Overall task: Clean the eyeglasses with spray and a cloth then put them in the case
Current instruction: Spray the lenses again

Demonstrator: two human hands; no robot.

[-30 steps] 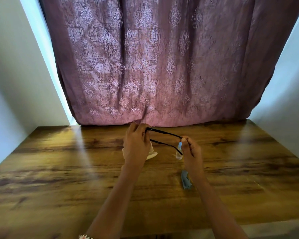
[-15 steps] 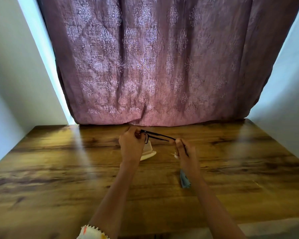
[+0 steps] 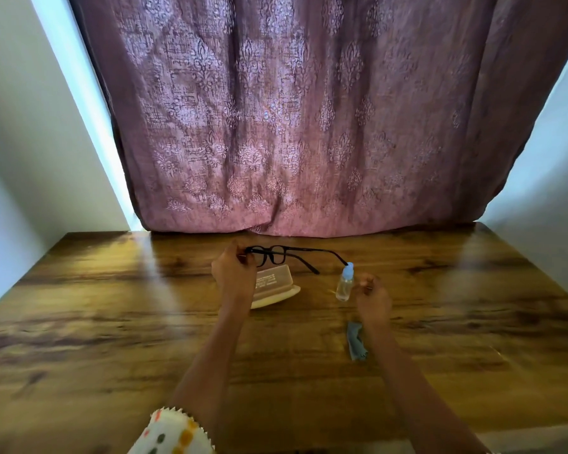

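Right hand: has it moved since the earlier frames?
Yes. The right hand released the glasses and shifted right, uncovering the spray bottle it previously hid.

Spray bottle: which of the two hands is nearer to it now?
Right. The right hand is just to the right of the spray bottle, apparently not touching it. The left hand is farther left, by the case, holding the eyeglasses.

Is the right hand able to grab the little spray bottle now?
Probably yes. The right hand is beside the spray bottle, holding nothing, with nothing between them; the eyeglasses are in the left hand.
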